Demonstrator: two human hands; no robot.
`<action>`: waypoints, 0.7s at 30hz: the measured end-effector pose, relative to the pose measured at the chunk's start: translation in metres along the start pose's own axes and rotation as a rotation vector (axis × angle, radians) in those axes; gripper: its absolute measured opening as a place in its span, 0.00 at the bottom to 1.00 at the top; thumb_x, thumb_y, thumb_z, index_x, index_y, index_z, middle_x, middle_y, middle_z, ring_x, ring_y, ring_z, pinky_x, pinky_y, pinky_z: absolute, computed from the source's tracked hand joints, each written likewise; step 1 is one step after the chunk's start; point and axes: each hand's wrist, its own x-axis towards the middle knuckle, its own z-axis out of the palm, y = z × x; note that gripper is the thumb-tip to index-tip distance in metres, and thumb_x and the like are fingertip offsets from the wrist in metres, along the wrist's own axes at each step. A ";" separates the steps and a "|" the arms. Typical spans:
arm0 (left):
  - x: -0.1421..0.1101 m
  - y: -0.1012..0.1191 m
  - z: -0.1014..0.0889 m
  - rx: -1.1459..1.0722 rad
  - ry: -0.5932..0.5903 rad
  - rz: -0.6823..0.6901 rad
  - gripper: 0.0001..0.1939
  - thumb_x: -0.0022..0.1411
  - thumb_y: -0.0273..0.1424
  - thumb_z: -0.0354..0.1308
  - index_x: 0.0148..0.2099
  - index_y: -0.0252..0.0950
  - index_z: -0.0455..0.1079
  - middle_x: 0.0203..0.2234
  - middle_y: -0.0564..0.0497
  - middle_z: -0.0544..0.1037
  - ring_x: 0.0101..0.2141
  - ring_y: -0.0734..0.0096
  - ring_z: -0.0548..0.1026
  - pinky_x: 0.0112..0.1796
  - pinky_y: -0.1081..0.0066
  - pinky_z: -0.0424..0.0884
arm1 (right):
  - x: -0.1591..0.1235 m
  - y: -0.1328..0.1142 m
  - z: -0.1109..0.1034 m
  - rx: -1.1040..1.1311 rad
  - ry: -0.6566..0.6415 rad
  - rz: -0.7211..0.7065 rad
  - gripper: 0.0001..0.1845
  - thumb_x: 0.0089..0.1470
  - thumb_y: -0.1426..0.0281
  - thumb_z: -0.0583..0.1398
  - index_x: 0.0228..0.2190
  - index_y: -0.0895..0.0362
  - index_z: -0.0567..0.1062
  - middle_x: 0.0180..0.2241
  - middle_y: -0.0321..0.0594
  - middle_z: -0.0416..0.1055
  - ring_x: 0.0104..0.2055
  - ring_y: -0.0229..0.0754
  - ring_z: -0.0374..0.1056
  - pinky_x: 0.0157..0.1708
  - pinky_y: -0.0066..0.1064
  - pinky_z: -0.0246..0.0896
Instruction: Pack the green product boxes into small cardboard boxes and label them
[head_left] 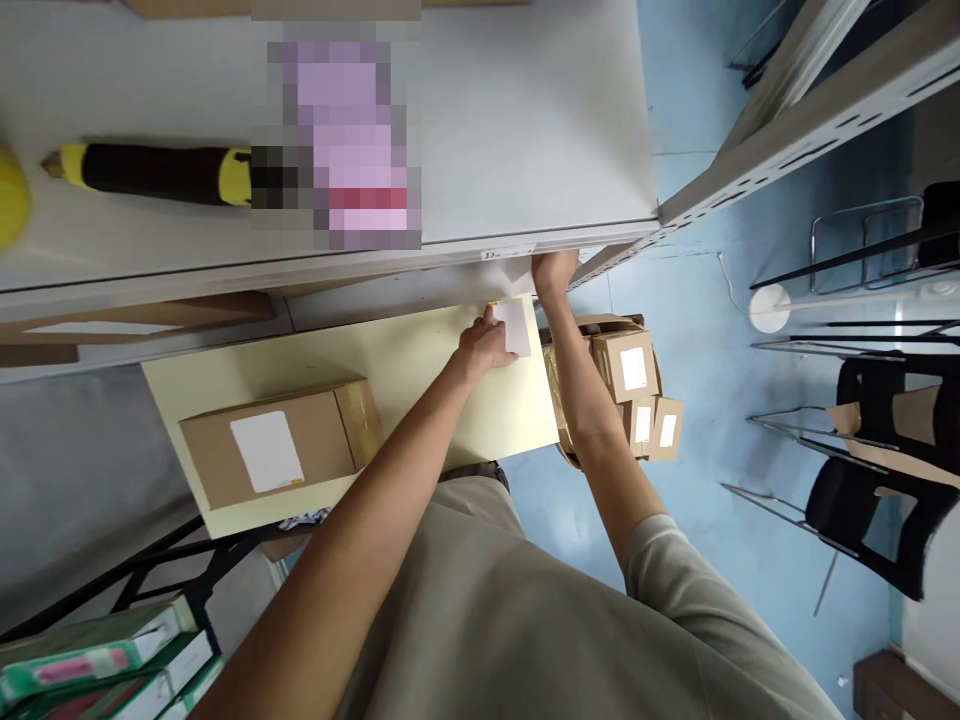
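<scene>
My left hand (486,345) is at the left edge of a white label (514,328) with a small orange mark at one corner. Its fingers and thumb close about that edge, over a pale yellow tabletop (420,375). My right hand (555,273) reaches to the edge of the grey shelf (525,120); its fingers are mostly hidden there, so what they hold does not show. A taped cardboard box (315,445) with a white label lies on the left part of the tabletop.
A black and yellow tool (154,174) lies on the shelf, beside a blurred-out patch. Smaller labelled boxes (628,367) sit in a carton on the blue floor, right of the table. Black chairs (862,500) stand farther right. Green and white boxes (97,660) are at lower left.
</scene>
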 end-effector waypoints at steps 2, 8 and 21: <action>-0.003 0.004 -0.003 -0.028 0.006 -0.017 0.36 0.64 0.41 0.75 0.70 0.34 0.73 0.84 0.33 0.47 0.75 0.33 0.66 0.67 0.49 0.74 | -0.013 -0.010 0.000 0.167 0.385 0.272 0.37 0.81 0.58 0.38 0.34 0.57 0.79 0.31 0.44 0.72 0.40 0.52 0.81 0.39 0.49 0.79; -0.022 0.011 -0.004 -0.253 0.132 -0.061 0.26 0.69 0.29 0.69 0.67 0.33 0.74 0.83 0.32 0.51 0.76 0.37 0.65 0.71 0.47 0.70 | -0.070 -0.091 -0.003 0.794 0.759 0.457 0.36 0.80 0.46 0.41 0.53 0.59 0.76 0.40 0.48 0.75 0.46 0.50 0.79 0.50 0.44 0.78; -0.272 -0.100 0.048 -1.343 0.607 -0.168 0.28 0.49 0.55 0.79 0.39 0.38 0.82 0.39 0.43 0.89 0.46 0.48 0.87 0.54 0.54 0.82 | -0.242 -0.232 -0.037 1.482 0.337 0.528 0.33 0.60 0.35 0.66 0.39 0.54 0.76 0.24 0.26 0.54 0.26 0.35 0.49 0.26 0.28 0.48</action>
